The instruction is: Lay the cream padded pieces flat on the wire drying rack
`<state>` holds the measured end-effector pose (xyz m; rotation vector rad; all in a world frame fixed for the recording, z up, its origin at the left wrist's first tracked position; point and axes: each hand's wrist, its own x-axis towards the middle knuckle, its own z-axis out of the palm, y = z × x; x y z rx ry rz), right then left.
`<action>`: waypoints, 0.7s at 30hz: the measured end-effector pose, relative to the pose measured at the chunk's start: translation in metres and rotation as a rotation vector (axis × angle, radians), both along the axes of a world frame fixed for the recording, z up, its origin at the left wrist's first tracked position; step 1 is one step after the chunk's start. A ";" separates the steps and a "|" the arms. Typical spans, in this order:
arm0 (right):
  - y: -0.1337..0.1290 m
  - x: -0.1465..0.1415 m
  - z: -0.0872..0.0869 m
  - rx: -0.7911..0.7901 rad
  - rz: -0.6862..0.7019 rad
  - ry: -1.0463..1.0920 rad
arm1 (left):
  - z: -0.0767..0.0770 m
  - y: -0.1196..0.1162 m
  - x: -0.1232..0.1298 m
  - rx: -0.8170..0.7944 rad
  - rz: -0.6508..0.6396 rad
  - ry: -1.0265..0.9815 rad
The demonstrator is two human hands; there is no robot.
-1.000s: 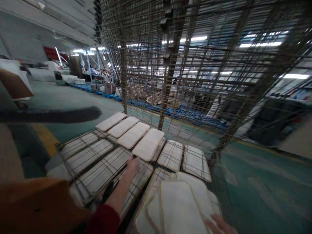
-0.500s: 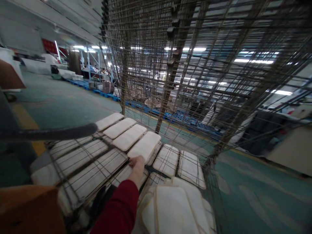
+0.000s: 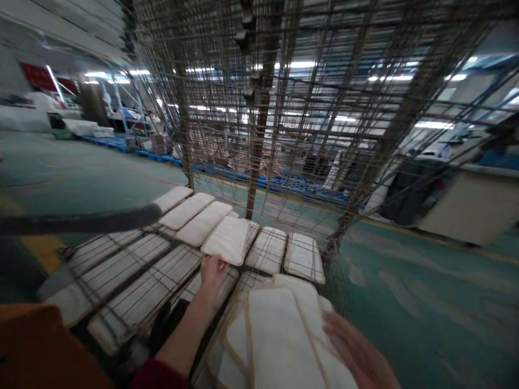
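Observation:
My left hand [image 3: 213,270], in a red sleeve [image 3: 160,374], has its fingers closed on the near edge of a white pad [image 3: 227,237]. The pad is a rounded rectangle with a thin tan border, lying tilted over the wire rack [image 3: 135,281]. Beside it a row of similar pads [image 3: 205,222] rests on the mesh. Close in front of me is a loose pile of white pads [image 3: 279,335], overlapping and fanned. At the pile's right side is my right hand [image 3: 357,348], blurred, fingers stretched out; whether it touches the pads I cannot tell.
Many raised wire shelves [image 3: 259,97] tower above the pads, with upright bars at the rack's back. A dark padded bar [image 3: 81,219] juts in from the left. An orange-brown object [image 3: 32,346] fills the lower left corner. Blue pallets [image 3: 158,156] line the floor behind.
My left hand has drawn the white pad slightly toward me and turned it. My right hand has come into view beside the pile. The view has shifted to the right.

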<state>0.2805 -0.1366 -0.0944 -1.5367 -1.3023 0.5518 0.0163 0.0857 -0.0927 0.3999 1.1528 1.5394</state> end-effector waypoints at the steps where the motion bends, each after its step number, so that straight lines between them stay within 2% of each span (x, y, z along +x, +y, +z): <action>1: 0.014 -0.006 0.005 -0.062 0.008 0.160 | 0.007 -0.017 0.001 0.045 -0.025 -0.056; 5: 0.060 -0.038 0.045 -0.174 0.148 0.686 | 0.045 -0.088 0.011 0.308 -0.174 -0.251; 8: 0.072 -0.045 0.079 -0.188 0.208 0.975 | 0.070 -0.127 0.017 0.314 -0.308 -0.245; 11: 0.063 -0.020 0.093 -0.072 0.157 1.025 | 0.086 -0.147 0.013 0.254 -0.393 -0.173; 13: 0.050 0.014 0.086 0.037 -0.007 0.971 | 0.091 -0.155 0.003 0.215 -0.417 -0.103; 16: 0.020 0.071 0.056 0.131 -0.320 0.757 | 0.087 -0.167 -0.015 0.098 -0.502 -0.012; 18: -0.001 0.099 0.030 0.074 -0.426 0.515 | 0.071 -0.177 -0.023 -0.018 -0.596 0.012; 19: -0.010 0.106 0.017 0.024 -0.432 0.375 | 0.059 -0.182 -0.024 -0.072 -0.635 0.017; 21: -0.026 0.105 -0.006 -0.025 -0.356 0.076 | 0.031 -0.190 -0.024 -0.146 -0.675 0.048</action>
